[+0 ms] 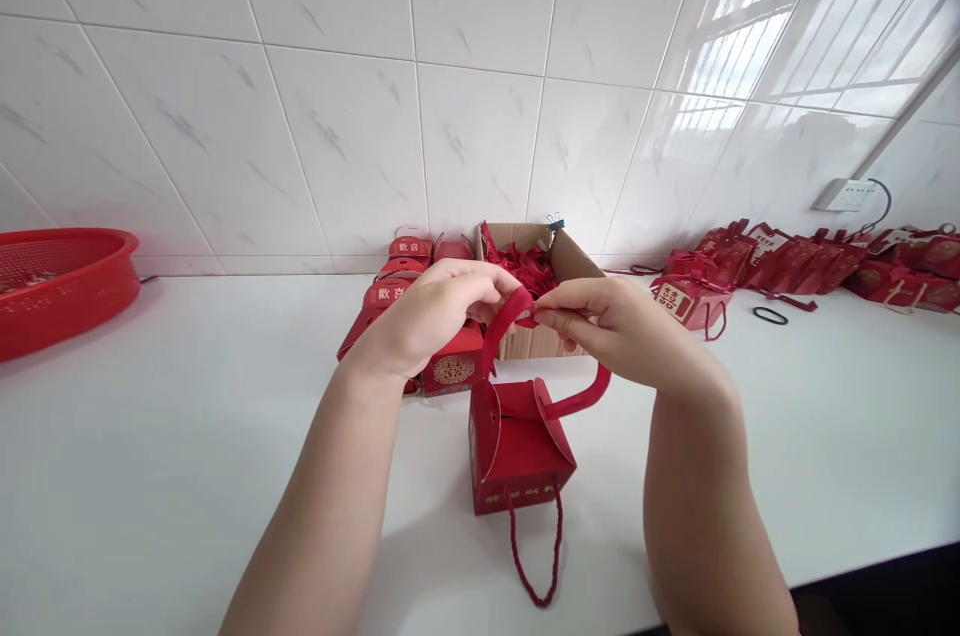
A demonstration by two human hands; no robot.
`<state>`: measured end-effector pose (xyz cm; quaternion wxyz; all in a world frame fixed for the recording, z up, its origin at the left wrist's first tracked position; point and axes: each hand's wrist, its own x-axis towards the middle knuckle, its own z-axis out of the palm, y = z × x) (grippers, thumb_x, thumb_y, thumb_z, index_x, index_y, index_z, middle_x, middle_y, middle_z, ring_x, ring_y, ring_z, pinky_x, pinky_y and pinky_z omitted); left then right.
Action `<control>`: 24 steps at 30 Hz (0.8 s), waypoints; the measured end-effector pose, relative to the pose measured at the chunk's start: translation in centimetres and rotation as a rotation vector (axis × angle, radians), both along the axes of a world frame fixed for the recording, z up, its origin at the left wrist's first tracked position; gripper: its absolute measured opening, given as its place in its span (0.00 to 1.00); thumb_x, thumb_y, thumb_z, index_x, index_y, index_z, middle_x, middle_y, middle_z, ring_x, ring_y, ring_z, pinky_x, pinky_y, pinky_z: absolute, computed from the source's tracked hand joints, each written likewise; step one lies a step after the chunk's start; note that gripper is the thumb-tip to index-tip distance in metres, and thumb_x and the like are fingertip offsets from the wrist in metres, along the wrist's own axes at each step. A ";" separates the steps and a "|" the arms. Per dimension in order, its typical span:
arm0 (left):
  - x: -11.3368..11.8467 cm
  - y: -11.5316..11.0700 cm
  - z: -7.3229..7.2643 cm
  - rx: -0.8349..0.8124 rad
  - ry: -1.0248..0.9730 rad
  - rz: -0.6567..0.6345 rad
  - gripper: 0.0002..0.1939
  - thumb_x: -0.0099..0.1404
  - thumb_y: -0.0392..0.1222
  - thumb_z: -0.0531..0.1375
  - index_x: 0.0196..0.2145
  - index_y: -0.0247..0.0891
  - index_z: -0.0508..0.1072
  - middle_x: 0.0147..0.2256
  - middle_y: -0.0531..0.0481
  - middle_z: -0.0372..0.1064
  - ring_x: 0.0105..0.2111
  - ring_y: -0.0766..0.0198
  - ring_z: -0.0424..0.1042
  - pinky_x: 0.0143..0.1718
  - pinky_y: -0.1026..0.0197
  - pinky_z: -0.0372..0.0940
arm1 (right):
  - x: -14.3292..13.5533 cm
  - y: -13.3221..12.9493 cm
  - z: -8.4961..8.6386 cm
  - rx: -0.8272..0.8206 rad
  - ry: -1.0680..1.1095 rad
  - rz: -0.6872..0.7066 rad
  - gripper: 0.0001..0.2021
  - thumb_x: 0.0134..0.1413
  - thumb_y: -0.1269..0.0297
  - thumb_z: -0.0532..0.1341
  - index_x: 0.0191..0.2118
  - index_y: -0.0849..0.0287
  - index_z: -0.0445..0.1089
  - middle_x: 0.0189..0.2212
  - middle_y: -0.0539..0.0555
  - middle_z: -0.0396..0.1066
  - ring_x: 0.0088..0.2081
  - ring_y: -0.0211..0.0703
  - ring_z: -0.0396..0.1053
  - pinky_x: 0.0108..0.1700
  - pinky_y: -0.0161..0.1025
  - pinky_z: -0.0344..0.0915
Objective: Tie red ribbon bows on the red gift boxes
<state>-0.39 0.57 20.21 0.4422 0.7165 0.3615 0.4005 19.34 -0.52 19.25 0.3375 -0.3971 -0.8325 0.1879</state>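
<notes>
A small red box (525, 451) with curved top flaps stands on the white table, a twisted cord handle hanging down its front. A wide red ribbon (581, 401) passes through the top of the box and loops up to both hands. My left hand (457, 301) pinches the ribbon above the box, its fingertips partly behind the loop. Close beside it on the right, my right hand (592, 316) grips the ribbon between thumb and forefinger. The two hands nearly meet at the top of the loop.
Behind the hands, a cardboard box (581, 261) holds red ribbons, next to several red boxes (454, 371). A red plastic basket (90, 286) is at the far left. More red boxes (690, 301) line the tiled wall at right, near a black ring (770, 315) and a power strip (847, 195).
</notes>
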 end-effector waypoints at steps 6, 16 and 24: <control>-0.3 -0.4 0.1 0.065 0.112 0.014 0.15 0.58 0.34 0.55 0.40 0.47 0.77 0.26 0.53 0.72 0.20 0.67 0.66 0.19 0.64 0.60 | -0.3 0.4 -0.1 -0.018 0.058 -0.053 0.13 0.58 0.60 0.55 0.31 0.58 0.75 0.19 0.49 0.63 0.22 0.34 0.58 0.21 0.34 0.51; 0.3 0.0 -0.8 0.273 0.140 0.170 0.07 0.57 0.38 0.59 0.34 0.42 0.76 0.28 0.49 0.74 0.27 0.61 0.73 0.25 0.61 0.66 | -0.6 0.5 0.1 -0.067 0.156 0.009 0.16 0.58 0.57 0.57 0.24 0.60 0.71 0.19 0.49 0.64 0.21 0.33 0.56 0.22 0.34 0.51; 0.3 -0.9 -0.2 0.523 0.234 0.288 0.06 0.60 0.35 0.55 0.31 0.39 0.73 0.29 0.50 0.72 0.28 0.63 0.70 0.27 0.62 0.64 | -0.3 0.5 0.1 -0.166 0.419 0.015 0.14 0.53 0.52 0.61 0.31 0.56 0.78 0.24 0.52 0.72 0.33 0.43 0.70 0.33 0.38 0.65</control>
